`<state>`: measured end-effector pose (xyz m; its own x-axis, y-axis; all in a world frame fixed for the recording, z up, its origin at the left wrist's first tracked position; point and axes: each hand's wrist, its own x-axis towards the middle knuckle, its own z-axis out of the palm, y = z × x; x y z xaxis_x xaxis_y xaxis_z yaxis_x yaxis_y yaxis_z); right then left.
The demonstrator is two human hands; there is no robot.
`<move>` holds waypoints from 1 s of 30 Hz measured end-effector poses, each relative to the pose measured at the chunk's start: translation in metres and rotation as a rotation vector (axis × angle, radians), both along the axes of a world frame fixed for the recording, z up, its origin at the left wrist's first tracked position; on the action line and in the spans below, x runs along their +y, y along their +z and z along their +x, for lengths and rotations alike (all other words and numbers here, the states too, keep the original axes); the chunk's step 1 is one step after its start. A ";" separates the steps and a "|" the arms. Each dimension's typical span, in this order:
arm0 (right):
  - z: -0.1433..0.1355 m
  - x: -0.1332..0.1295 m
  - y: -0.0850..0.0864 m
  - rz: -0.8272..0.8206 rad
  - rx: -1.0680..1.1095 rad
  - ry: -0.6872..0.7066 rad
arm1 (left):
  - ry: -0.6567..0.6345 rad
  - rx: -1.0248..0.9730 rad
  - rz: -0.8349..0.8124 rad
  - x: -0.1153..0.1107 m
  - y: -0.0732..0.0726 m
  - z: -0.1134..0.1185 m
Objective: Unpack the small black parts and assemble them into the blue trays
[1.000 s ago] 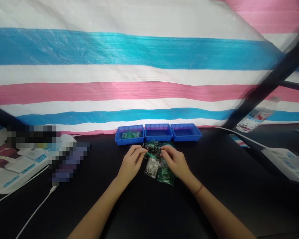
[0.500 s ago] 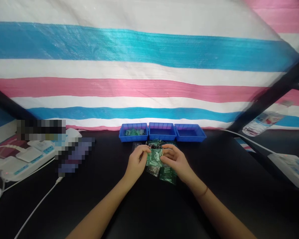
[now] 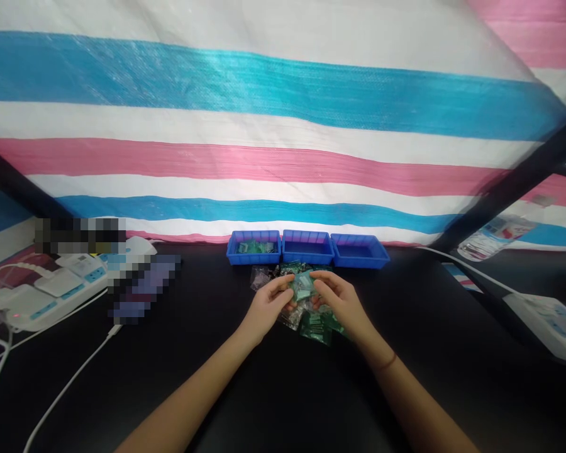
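Between my two hands is a small green plastic bag (image 3: 304, 285) with pale pieces inside. My left hand (image 3: 270, 303) pinches its left side, thumb against fingers. On the bag's right side, my right hand (image 3: 340, 302) grips it the same way. Under and around my hands lies a pile of similar bags: a green bag (image 3: 316, 328) at the front, a clear bag (image 3: 291, 316) with grey contents, and more at the back, partly hidden by my fingers.
Three blue trays stand in a row behind the pile; the left tray (image 3: 253, 258) holds green bags. At left are a white power strip (image 3: 61, 289), a pixelated device (image 3: 146, 289) and cables. To the right are a plastic bottle (image 3: 495, 238) and another power strip (image 3: 547, 321).
The held green bag has been raised slightly and tilted, and my hands have curled further around its edges. The view has shifted a little.
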<state>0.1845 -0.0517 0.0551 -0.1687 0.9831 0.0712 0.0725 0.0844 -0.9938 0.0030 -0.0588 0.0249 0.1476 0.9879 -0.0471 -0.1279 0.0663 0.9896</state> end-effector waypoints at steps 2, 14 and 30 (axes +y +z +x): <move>0.000 0.001 -0.003 0.027 0.030 -0.009 | 0.050 0.036 0.074 0.001 -0.001 -0.002; -0.006 -0.003 -0.008 0.027 0.092 0.021 | 0.055 0.201 0.201 -0.001 -0.001 -0.003; -0.007 -0.011 -0.003 0.504 -0.149 -0.176 | 0.033 0.050 0.248 -0.005 -0.001 -0.003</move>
